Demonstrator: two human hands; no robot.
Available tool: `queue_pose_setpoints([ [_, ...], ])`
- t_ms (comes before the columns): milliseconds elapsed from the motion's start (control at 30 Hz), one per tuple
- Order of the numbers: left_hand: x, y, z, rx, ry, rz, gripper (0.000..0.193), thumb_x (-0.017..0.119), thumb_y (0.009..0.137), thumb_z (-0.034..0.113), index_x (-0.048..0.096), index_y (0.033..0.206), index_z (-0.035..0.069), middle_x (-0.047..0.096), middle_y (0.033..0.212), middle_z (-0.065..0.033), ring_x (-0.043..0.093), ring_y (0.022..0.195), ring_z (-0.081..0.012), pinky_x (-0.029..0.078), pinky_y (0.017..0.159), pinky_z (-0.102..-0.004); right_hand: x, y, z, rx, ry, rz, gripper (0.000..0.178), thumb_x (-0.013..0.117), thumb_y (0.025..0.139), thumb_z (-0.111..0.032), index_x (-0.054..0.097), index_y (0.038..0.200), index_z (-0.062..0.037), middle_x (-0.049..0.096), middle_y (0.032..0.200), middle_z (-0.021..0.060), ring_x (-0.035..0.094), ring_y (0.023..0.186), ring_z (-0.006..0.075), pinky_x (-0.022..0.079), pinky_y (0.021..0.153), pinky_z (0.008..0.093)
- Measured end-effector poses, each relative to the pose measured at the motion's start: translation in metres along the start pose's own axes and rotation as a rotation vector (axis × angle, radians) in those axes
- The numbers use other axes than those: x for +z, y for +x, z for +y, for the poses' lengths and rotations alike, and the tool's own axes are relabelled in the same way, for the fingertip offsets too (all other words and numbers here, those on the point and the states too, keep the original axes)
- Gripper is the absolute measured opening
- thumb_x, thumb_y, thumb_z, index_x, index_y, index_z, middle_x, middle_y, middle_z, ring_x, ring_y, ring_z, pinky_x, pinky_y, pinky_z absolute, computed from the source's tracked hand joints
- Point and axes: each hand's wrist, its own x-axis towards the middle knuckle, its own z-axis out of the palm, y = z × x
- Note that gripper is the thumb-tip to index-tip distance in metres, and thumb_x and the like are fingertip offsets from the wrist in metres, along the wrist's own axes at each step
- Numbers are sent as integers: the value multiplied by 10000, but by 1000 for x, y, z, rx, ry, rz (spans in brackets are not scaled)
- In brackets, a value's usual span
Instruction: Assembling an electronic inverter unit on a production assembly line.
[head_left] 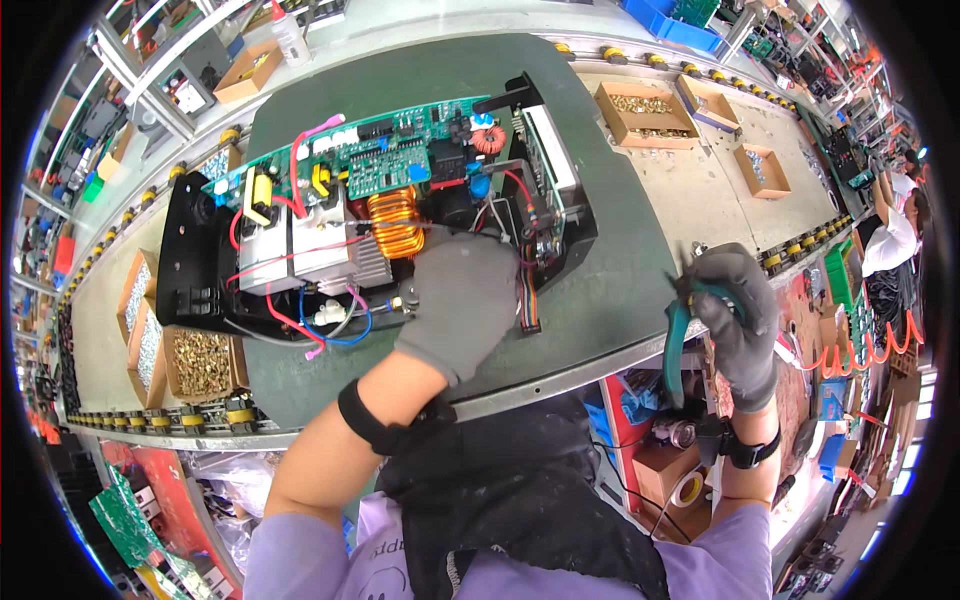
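Observation:
An opened electronic power unit (340,255) with a black casing lies on a dark green mat (600,290). Inside it are a green circuit board (390,165), a copper-wound coil (397,222), silvery heat sinks (320,245) and several coloured wires. My left hand (462,305), in a grey glove, reaches over the unit's near side beside the coil; its fingertips are hidden among the wires. A rainbow ribbon cable (528,305) hangs beside that hand. My right hand (738,325), also gloved, is closed around green-handled pliers (676,350) past the mat's right edge.
Boxes of small metal parts stand at the left (205,362) and far right (645,115), with a smaller box (762,172) farther right. Yellow-and-black rollers (240,410) line the bench. A white bottle (290,38) stands at the back. Another person (890,235) is at far right.

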Motion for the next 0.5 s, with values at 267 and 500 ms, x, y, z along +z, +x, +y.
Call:
queue_pose_setpoints([
  [267,-36,-60,19,30,-646,79,349,697,939,312,700,1153,37,712,1032,-93,671,878,-205,520,719,-330,75,-35,-22,96,712,-85,365,746,966,-315,621,1105,-1,678,1079,162,690,841,211,576,752,336],
  [500,-39,-88,-4,-375,-1867,-625,460,633,1020,323,596,1336,-9,689,995,-44,600,703,-86,485,584,-224,112,-46,-28,344,940,-201,353,759,934,-245,627,1167,-14,694,1105,147,663,1046,233,553,907,381],
])
